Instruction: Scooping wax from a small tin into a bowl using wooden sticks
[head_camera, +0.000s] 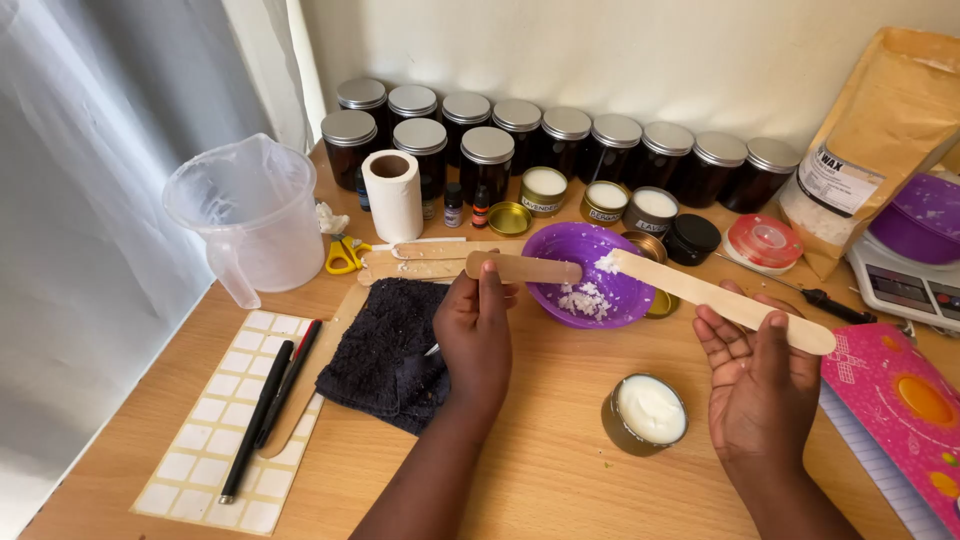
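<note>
while the left hand pinches a short wooden stick level, tip against the purple bowl rim, the right hand grips a longer stick, white flakes on its tip over the bowl; filled tin between wrists.

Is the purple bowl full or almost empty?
Almost empty. The purple bowl holds only a small heap of white flakes at its bottom; most of its inner wall shows bare.
</note>
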